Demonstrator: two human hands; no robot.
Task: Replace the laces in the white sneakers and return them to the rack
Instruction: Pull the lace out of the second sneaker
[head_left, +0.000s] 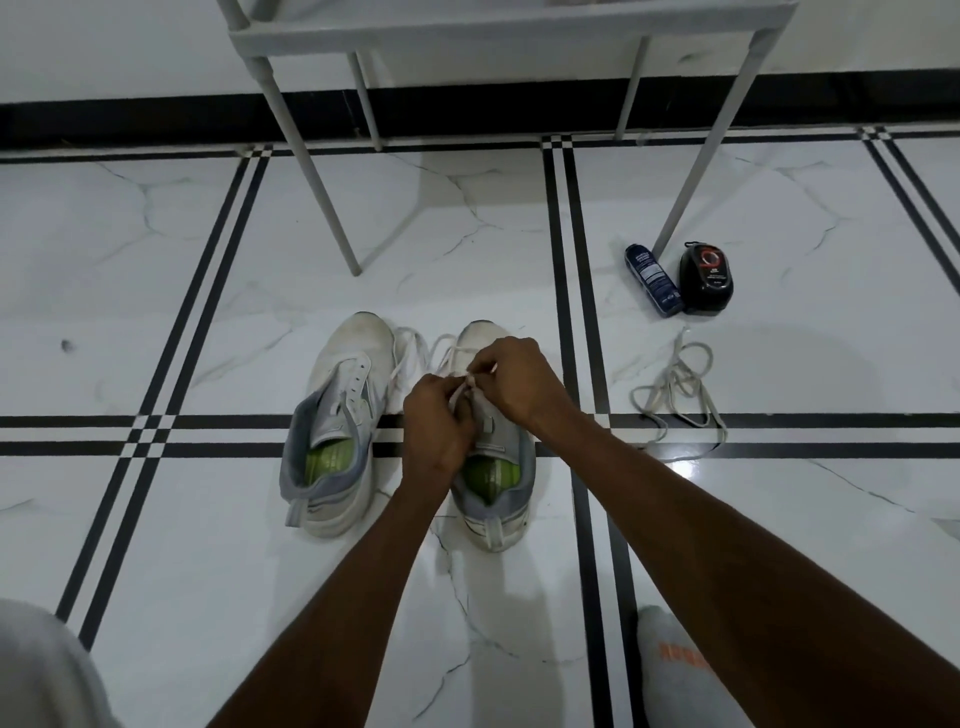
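On the marble floor (208, 571), the left hand (439, 421) and right hand (511, 376) both pinch a lace (470, 387) over the right sneaker (493, 467); green insoles show inside both sneakers.

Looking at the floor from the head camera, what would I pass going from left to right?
Left sneaker → right sneaker, with both hands on its lace → blue spray can → loose laces and black shoe-polish container, about level with each other.

white sneakers (340, 415) w/ grey collars, lime green insoles. floor (156, 260) white marble, black double stripes. blue can (653, 280), black tin (706, 278) w/ red ring. grey rack (509, 36).
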